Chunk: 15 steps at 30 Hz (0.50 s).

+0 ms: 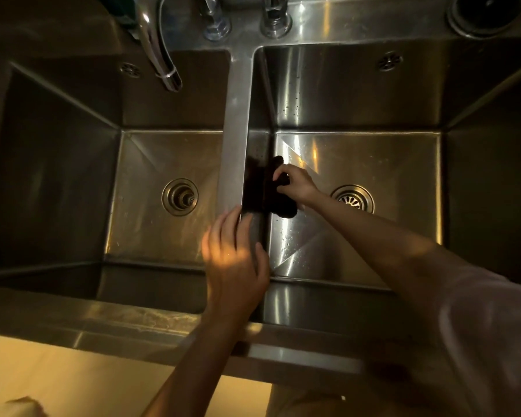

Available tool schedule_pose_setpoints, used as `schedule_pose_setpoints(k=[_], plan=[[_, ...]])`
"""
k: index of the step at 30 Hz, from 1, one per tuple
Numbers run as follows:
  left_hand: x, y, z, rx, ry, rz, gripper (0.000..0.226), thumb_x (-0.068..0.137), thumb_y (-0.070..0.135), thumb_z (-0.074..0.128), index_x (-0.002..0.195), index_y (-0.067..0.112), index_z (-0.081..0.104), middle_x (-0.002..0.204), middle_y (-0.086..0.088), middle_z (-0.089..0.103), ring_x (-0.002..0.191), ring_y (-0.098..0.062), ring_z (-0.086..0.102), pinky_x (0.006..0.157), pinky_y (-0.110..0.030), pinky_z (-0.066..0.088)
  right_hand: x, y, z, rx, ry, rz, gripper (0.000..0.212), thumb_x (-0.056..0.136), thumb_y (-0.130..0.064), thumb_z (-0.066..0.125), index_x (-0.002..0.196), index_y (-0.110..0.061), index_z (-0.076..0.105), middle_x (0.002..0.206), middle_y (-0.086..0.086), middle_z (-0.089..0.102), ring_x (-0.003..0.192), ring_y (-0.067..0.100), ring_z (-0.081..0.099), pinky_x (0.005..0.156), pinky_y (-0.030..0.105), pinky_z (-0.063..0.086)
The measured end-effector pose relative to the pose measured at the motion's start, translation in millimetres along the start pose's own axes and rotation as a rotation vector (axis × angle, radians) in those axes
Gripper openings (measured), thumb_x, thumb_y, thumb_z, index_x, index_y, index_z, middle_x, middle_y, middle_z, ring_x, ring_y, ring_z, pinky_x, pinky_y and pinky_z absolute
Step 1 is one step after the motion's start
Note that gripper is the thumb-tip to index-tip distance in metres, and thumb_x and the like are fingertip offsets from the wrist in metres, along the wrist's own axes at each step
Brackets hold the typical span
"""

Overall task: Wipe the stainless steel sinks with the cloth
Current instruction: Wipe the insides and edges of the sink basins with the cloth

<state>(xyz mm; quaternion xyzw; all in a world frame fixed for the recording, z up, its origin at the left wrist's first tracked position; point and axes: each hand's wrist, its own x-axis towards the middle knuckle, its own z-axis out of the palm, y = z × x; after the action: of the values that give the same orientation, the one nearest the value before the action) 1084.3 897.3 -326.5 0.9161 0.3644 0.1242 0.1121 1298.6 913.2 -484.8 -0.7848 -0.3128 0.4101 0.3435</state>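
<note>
Two sinks (358, 85); right hand (297, 183) grips cloth (278, 191) inside.

Bare forearms, pale short sleeve (491, 320) on the right arm

Two stainless steel basins are seen from above, a left sink (73, 164) and a right sink (373, 152), parted by a steel divider (236, 121). A dark cloth (278, 203) is gripped by the right hand (295, 183) low against the right sink's left wall, beside its drain (352, 198). The left hand (235, 254) is laid flat on the divider, fingers straight. A curved faucet (160, 52) is hung over the left sink.
</note>
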Motion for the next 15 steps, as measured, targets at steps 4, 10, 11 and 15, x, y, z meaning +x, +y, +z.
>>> schedule_pose_setpoints(k=[4,10,11,15], plan=[[-0.3,2.2,-2.9,-0.013,0.019,0.0,0.043,0.084,0.019,0.052,0.124,0.004,0.056,0.135,-0.015,0.051,0.129,-0.026,0.04,0.106,-0.044,0.031,-23.3,-40.4,-28.0,0.02,0.049,-0.209,0.026,0.067,0.0,0.067,0.088,-0.015,0.064,0.094,-0.003,0.06,0.086,0.012,0.054,0.076,0.025,0.041],[5.1,5.3,-13.0,-0.021,0.003,-0.026,0.04,0.086,0.025,0.049,0.12,0.008,0.059,0.13,-0.011,0.057,0.125,-0.025,0.048,0.108,-0.05,0.029,-51.6,-110.2,-84.1,0.144,0.073,-0.455,0.031,0.065,-0.004,0.066,0.083,-0.029,0.058,0.09,-0.006,0.058,0.077,0.0,0.053,0.068,0.016,0.042],[7.7,5.7,-15.0,0.002,0.008,-0.022,0.039,0.086,0.025,0.047,0.119,0.009,0.06,0.127,-0.009,0.058,0.122,-0.024,0.05,0.109,-0.051,0.026,-52.0,-114.3,-88.5,0.15,0.068,-0.465,0.032,0.065,-0.004,0.067,0.083,-0.028,0.058,0.091,-0.005,0.059,0.077,0.001,0.053,0.068,0.016,0.042],[44.0,5.9,-19.2,0.073,0.086,0.016,0.033,0.086,0.021,0.047,0.115,0.011,0.06,0.12,-0.007,0.06,0.115,-0.024,0.054,0.109,-0.051,0.025,-41.4,-107.5,-86.1,0.131,0.04,-0.401,0.031,0.067,0.003,0.067,0.084,-0.021,0.057,0.091,-0.003,0.056,0.081,0.008,0.053,0.072,0.024,0.044]])
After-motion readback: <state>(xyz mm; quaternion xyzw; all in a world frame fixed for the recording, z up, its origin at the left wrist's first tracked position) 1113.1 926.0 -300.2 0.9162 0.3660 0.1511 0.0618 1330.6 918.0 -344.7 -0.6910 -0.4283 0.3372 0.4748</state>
